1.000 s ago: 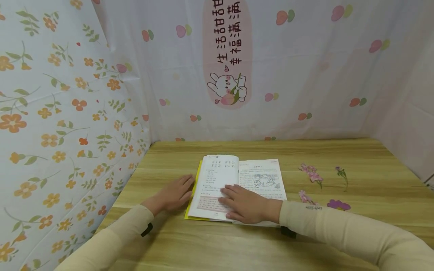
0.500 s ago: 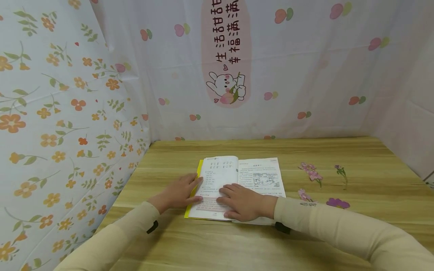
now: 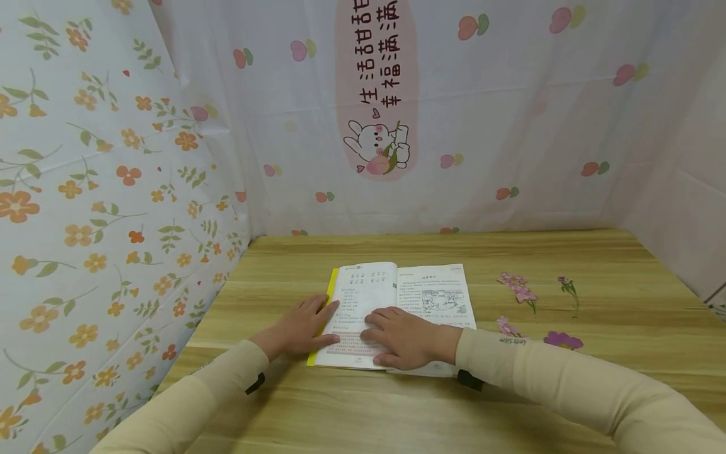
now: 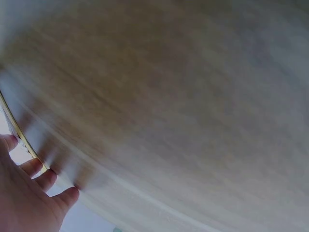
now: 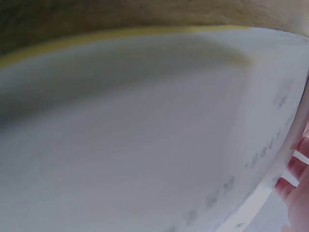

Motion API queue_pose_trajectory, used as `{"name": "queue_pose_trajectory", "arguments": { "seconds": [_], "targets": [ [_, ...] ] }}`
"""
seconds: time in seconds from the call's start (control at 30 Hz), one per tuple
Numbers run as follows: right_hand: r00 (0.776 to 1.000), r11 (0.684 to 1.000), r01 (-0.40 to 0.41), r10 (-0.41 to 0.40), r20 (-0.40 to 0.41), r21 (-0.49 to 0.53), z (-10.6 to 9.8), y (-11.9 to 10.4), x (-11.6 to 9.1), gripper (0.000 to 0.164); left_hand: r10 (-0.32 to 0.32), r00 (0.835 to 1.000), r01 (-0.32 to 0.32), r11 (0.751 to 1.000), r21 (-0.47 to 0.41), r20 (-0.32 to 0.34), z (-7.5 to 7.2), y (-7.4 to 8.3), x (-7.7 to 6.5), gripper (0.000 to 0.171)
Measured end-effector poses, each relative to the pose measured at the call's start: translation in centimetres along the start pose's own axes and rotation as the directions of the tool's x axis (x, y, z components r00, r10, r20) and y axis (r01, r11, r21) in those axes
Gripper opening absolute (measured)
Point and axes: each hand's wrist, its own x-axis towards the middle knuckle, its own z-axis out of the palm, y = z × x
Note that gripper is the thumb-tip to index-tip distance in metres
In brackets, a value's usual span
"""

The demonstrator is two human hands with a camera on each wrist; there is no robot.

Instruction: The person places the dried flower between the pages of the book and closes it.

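An open book (image 3: pixel 363 290) with printed pages and a yellow cover edge lies flat on the wooden table. My left hand (image 3: pixel 300 326) rests at the book's left edge, its fingertips on the left page's margin. In the left wrist view, the fingers (image 4: pixel 46 180) of that hand are spread along the edge of the book. Across the lower left page and the middle fold lies my right hand (image 3: pixel 401 337), palm down with fingers extended. The right wrist view shows its fingers (image 5: pixel 285 188) at the far right, over the page.
Right of the book lie several small flowers: a pink sprig (image 3: pixel 517 289), a thin purple-tipped stem (image 3: pixel 569 291), a smaller pink sprig (image 3: pixel 507 326) and a purple bloom (image 3: pixel 563 340). Patterned cloth (image 3: pixel 488 126) hangs behind the table (image 3: pixel 272 265) and along its left side.
My left hand has shifted right from beside the book onto the edge of its left page. The right hand has slid very slightly left and stays on the page.
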Motion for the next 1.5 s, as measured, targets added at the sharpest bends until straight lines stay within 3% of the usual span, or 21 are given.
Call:
{"name": "queue_pose_trajectory", "arguments": {
  "seconds": [0.2,0.4,0.63,0.8,1.07,1.27,1.37,1.5],
  "targets": [
    [1.0,1.0,-0.016,0.016,0.003,-0.007,-0.5,-0.1,-0.2,0.052,-0.001,1.0,0.001,1.0,-0.005,0.004,-0.1,0.2,-0.1,0.078],
    [0.998,0.999,-0.043,0.042,-0.046,-0.003,-1.2,0.2,-1.4,0.056,0.003,1.0,-0.002,1.0,-0.009,0.005,-0.3,0.3,-0.1,0.078],
    [0.989,0.995,-0.093,0.096,-0.112,0.034,-2.3,1.6,-4.9,0.056,0.007,1.0,-0.006,1.0,0.014,-0.007,-0.1,0.0,-0.1,0.079],
    [0.964,0.98,-0.177,0.192,-0.183,0.095,-2.9,3.1,-8.2,0.057,0.014,1.0,-0.014,1.0,0.013,-0.01,0.1,-0.2,0.0,0.079],
    [0.859,0.902,-0.341,0.413,-0.301,0.265,-3.9,5.3,-13.9,0.054,0.015,1.0,-0.015,1.0,0.021,-0.008,0.4,-0.2,-0.1,0.079],
    [0.77,0.808,-0.405,0.554,-0.317,0.428,-3.9,7.3,-18.1,0.051,0.02,1.0,-0.02,1.0,0.02,-0.017,0.4,-0.2,-0.1,0.078],
    [0.719,0.771,-0.425,0.606,-0.341,0.474,-3.5,8.9,-20.2,0.051,0.028,0.999,-0.028,0.999,0.016,-0.021,0.4,-0.1,-0.2,0.078],
    [0.631,0.692,-0.486,0.701,-0.332,0.534,-2.4,10.9,-22.7,0.05,0.034,0.999,-0.034,0.999,0.015,-0.02,0.2,-0.1,-0.2,0.078]
  ]
}}
